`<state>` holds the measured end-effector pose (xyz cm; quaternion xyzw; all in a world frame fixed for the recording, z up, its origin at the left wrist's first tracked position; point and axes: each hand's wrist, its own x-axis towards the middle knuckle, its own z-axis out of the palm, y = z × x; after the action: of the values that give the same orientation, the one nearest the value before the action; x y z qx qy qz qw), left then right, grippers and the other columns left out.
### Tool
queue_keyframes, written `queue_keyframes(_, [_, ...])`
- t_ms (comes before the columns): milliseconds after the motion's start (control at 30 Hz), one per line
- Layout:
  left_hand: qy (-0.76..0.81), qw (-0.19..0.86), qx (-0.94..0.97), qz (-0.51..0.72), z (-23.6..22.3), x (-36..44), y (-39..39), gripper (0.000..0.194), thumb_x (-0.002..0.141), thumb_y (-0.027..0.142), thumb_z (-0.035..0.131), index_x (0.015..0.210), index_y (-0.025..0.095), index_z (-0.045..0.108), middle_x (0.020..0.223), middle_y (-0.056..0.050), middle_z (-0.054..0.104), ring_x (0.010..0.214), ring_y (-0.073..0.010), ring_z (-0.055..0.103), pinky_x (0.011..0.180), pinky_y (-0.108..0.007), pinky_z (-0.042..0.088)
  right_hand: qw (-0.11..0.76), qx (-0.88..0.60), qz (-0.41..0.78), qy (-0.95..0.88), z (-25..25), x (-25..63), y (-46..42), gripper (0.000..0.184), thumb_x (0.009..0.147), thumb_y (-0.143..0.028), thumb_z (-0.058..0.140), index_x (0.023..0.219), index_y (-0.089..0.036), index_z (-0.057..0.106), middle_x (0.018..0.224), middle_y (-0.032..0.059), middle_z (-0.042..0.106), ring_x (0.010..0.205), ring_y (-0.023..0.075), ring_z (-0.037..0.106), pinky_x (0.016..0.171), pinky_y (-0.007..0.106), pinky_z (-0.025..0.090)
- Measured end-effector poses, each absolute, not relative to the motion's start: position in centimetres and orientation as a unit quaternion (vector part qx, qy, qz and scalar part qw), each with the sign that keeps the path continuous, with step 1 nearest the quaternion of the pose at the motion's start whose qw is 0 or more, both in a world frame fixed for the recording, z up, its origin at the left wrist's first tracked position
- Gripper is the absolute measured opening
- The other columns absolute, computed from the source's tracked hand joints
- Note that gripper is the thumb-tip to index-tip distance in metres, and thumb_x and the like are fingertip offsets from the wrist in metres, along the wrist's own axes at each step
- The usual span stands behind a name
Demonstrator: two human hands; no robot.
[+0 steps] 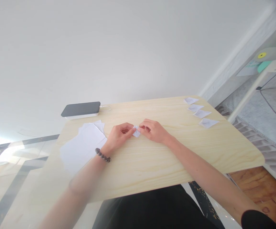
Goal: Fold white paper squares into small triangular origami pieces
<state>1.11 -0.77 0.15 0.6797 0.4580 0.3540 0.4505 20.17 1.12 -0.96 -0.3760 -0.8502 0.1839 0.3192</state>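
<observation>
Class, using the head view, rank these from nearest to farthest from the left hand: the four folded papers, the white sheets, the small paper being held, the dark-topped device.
From the left hand:
1. Small paper: in its grip.
2. White sheets: close by, left.
3. Dark-topped device: back left of the table.
4. Four folded papers: far right side.

The table (pixel 138 165) has a smooth wood grain. Matt paper makes the sheets (pixel 84 143) on its left, the fold (pixel 136 133) mid-table and the kites (pixel 201 113) on its right. Behind it, the wall (pixel 128 47) looks smooth, matt.
</observation>
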Motion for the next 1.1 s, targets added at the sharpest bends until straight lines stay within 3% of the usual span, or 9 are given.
queue_keyframes(133, [0.46, 0.44, 0.692, 0.342, 0.4, 1.2, -0.9, 0.033, 0.078, 0.045, 0.048, 0.083, 0.016, 0.062, 0.086, -0.006, 0.066, 0.075, -0.0163, 0.06, 0.066, -0.025, 0.047, 0.329, -0.357, 0.189, -0.854, -1.0, 19.9, 1.0, 0.017, 0.083, -0.029, 0.044, 0.084, -0.018, 0.056, 0.077, 0.001, 0.055, 0.057, 0.0071, 0.046, 0.058, 0.021, 0.036])
queue_keyframes(300, [0.493, 0.432, 0.685, 0.318, 0.5, 1.1, -0.9, 0.033, 0.076, 0.045, 0.05, 0.089, 0.016, 0.059, 0.074, -0.004, 0.068, 0.066, -0.0163, 0.062, 0.058, -0.024, 0.046, 0.322, -0.347, 0.185, -0.861, -0.9, 19.8, 0.8, 0.016, 0.083, -0.025, 0.043, 0.082, -0.018, 0.057, 0.075, 0.0009, 0.056, 0.058, 0.0077, 0.047, 0.058, 0.021, 0.037])
queue_keyframes(433, [0.476, 0.39, 0.715, 0.332, 0.7, 1.2, -0.9, 0.028, 0.077, 0.041, 0.049, 0.082, 0.017, 0.063, 0.082, -0.003, 0.068, 0.071, -0.0148, 0.061, 0.063, -0.023, 0.047, 0.327, -0.361, 0.185, -0.853, -0.8, 19.7, 0.6, 0.014, 0.083, -0.026, 0.044, 0.084, -0.018, 0.055, 0.077, 0.0006, 0.058, 0.058, 0.0074, 0.048, 0.059, 0.021, 0.037])
queue_keyframes(700, [0.481, 0.331, 0.735, 0.345, 0.6, 1.5, -1.1, 0.025, 0.078, 0.035, 0.049, 0.081, 0.016, 0.064, 0.079, -0.002, 0.067, 0.071, -0.014, 0.059, 0.065, -0.023, 0.048, 0.344, -0.395, 0.136, -0.841, -0.6, 19.0, 0.3, 0.012, 0.079, -0.022, 0.046, 0.076, -0.019, 0.056, 0.074, -0.0016, 0.06, 0.058, 0.0071, 0.051, 0.059, 0.019, 0.036])
queue_keyframes(1100, [0.507, 0.357, 0.677, 0.397, 0.5, 1.3, -0.8, 0.028, 0.074, 0.04, 0.054, 0.083, 0.016, 0.065, 0.084, -0.004, 0.067, 0.074, -0.0164, 0.062, 0.066, -0.026, 0.05, 0.386, -0.448, 0.151, -0.792, -0.4, 19.0, 0.4, 0.013, 0.078, -0.023, 0.047, 0.071, -0.019, 0.058, 0.072, -0.0014, 0.064, 0.057, 0.009, 0.058, 0.058, 0.02, 0.041])
